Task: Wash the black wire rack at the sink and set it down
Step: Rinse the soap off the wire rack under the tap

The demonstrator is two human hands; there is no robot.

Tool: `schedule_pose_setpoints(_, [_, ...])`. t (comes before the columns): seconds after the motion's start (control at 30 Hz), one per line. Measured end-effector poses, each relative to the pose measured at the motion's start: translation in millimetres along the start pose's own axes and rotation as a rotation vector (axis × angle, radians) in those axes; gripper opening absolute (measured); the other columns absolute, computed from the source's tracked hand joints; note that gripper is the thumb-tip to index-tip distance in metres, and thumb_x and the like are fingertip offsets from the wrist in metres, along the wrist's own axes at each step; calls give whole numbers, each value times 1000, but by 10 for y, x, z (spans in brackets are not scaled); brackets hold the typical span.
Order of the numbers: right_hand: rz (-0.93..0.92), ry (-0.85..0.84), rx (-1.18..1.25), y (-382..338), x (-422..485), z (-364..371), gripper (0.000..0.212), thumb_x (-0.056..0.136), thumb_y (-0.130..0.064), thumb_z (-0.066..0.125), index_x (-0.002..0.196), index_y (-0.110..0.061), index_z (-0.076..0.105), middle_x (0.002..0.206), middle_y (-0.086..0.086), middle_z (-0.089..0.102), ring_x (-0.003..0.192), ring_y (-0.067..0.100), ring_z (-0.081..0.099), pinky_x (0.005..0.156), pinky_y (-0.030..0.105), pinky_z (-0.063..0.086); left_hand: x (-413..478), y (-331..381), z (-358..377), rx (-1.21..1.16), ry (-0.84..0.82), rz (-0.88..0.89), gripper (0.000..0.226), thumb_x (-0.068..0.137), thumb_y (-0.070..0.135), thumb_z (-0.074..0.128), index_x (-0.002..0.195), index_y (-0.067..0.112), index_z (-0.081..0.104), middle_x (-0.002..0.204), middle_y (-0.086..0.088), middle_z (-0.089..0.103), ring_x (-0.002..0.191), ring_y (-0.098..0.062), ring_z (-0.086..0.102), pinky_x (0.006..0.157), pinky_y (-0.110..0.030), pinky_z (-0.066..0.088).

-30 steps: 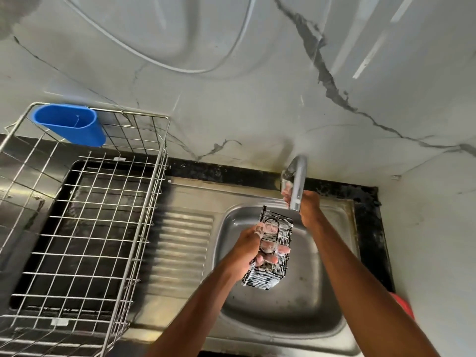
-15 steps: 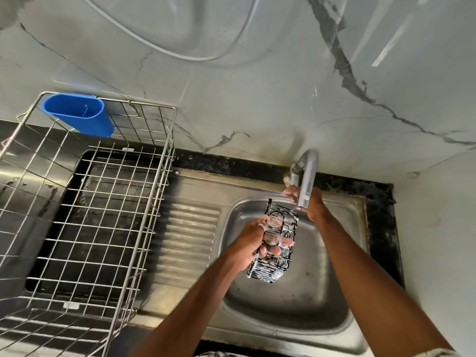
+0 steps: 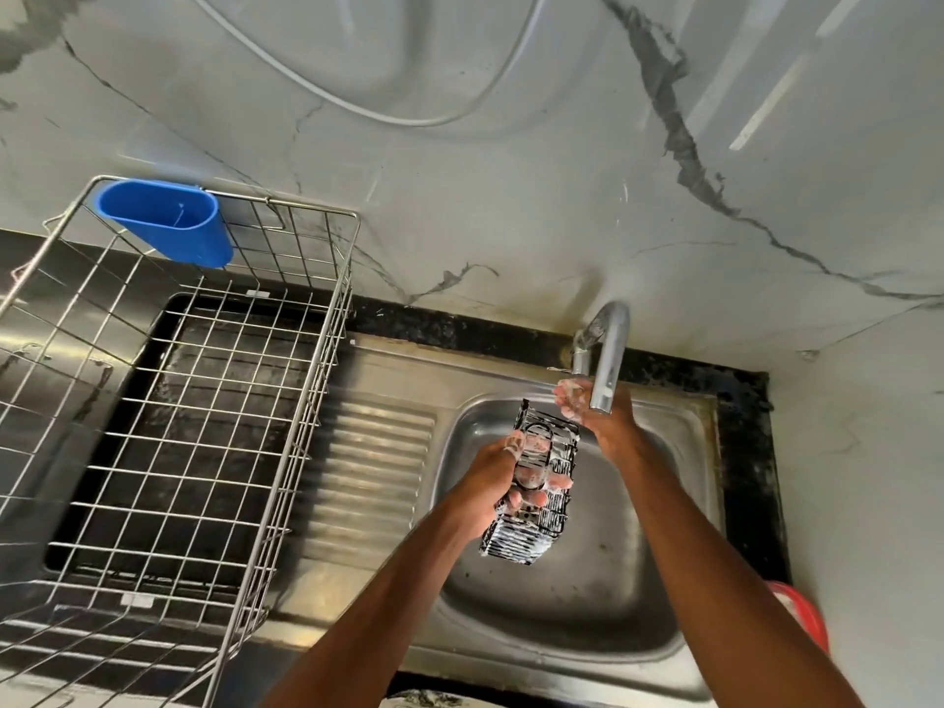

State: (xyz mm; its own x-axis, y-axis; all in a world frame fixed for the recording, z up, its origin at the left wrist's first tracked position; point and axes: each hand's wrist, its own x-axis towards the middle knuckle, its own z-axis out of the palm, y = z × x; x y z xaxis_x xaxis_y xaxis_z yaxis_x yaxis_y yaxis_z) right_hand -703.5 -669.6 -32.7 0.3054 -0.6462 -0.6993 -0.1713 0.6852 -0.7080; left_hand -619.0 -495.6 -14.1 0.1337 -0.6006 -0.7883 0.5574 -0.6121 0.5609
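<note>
While the left hand (image 3: 498, 475) clamped the soapy black wire rack (image 3: 536, 490) over the steel sink (image 3: 679, 620), the right hand's (image 3: 595, 413) loosely curled fingers best opened the curved metal tap (image 3: 608, 357) gently.

Your black wire rack (image 3: 536, 495) carries white suds over its dark bars. The sink (image 3: 679, 528) is dull silver steel, its drainboard left of the bowl ribbed. Left of the sink: a silver grid-pattern dish basket (image 3: 286, 452) with a bright blue cup (image 3: 168, 222). Behind the sink, a pale grey wall (image 3: 511, 196) with dark veins. Right of the sink, something red (image 3: 802, 615).
</note>
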Motion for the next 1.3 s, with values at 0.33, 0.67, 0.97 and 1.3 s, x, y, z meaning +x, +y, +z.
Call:
schedule_pose_setpoints(0.33, [-278,-24,-180,208,-437,-144,20,83,-1,77,103,0,76,96,13,78,94,28,76,82,30,62,-122,-24,156,79,-2,76,35,113,15,27,121,14,60,93,-12,81,56,-16,69,45,-20,31])
schedule_pose_setpoints(0.67, [-585,-198,-1176,511,-657,-122,52,108,-25,37,158,-22,23,163,1,24,153,18,17,127,41,8,-100,63,324,166,108,157,39,114,19,30,98,12,65,71,0,64,61,-13,57,56,-26,45])
schedule_pose_setpoints(0.97, [-546,-144,-1487,449,-571,-254,93,86,-58,-22,161,-11,7,168,3,-7,155,22,-12,124,52,-7,-61,111,461,170,137,103,38,110,20,32,91,15,65,63,1,62,56,-16,54,68,-32,42])
schedule_pose_setpoints(1.3, [-390,38,-1314,233,-427,-95,46,108,-32,25,135,-6,52,135,19,58,124,35,54,104,46,44,16,178,460,195,138,63,37,112,27,31,95,16,61,59,5,60,51,-11,48,44,-22,36])
